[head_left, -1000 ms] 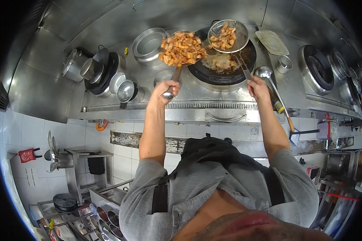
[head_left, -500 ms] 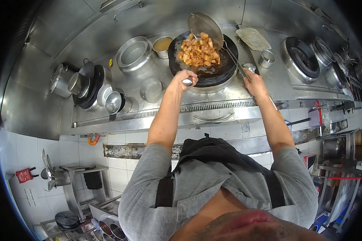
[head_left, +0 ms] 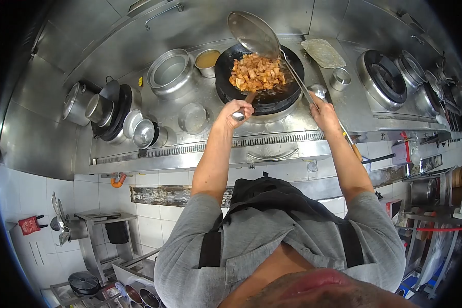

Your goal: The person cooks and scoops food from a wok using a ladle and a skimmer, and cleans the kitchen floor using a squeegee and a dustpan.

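- Our left hand (head_left: 236, 112) is curling its fingers around a brown handle (head_left: 250, 97) running toward one o'clock into the browned meat chunks (head_left: 258, 73).
- Our right hand (head_left: 324, 114) is gripping the mesh strainer (head_left: 253, 34), its long handle pointing to eleven.
- The chunks are lying over the black wok (head_left: 224, 72), at one from our left hand, the nearer.
- On the steel range (head_left: 277, 126), a pot of tan liquid (head_left: 207, 73) is standing beside the wok, between nine and ten.

A steel pot (head_left: 76, 105) (tall) stands near another pot (head_left: 99, 110).
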`<state>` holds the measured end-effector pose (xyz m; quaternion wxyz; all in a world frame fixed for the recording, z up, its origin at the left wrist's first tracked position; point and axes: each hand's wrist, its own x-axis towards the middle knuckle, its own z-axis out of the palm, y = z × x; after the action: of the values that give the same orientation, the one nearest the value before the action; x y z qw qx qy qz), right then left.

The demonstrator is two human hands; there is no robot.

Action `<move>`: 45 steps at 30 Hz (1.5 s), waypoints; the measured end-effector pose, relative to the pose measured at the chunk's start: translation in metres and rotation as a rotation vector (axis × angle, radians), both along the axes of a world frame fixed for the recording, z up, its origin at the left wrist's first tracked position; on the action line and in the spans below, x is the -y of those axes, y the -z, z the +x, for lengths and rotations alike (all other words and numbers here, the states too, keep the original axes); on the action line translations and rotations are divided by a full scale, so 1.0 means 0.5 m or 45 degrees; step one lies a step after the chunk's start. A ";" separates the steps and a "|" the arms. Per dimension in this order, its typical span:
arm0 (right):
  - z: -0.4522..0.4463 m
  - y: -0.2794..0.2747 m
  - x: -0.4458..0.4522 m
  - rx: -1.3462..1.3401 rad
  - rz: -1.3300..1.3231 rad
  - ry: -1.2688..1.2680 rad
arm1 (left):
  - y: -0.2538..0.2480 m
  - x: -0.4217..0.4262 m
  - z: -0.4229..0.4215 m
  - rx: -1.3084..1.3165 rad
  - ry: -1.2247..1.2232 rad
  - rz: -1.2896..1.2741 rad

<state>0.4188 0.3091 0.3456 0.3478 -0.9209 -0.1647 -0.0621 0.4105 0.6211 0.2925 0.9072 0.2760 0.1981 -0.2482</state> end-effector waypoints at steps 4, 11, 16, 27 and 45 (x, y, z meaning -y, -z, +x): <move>-0.001 0.017 -0.016 -0.030 0.047 -0.065 | 0.011 -0.004 -0.016 -0.010 0.013 0.025; 0.075 -0.005 0.026 -0.019 0.028 0.134 | 0.014 -0.022 -0.041 0.012 -0.007 0.022; 0.110 0.036 0.053 -0.058 -0.318 0.224 | -0.015 -0.051 -0.048 0.040 -0.025 0.080; 0.075 0.162 -0.076 -1.042 0.697 0.004 | -0.173 -0.110 0.047 0.109 -0.121 0.231; 0.161 0.192 -0.084 -1.022 1.113 -0.019 | -0.151 -0.093 0.036 0.072 -0.165 0.225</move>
<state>0.4995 0.3509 0.2497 0.7304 -0.6425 0.0141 0.2313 0.4285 0.6679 0.3681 0.8987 0.3483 0.2111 -0.1627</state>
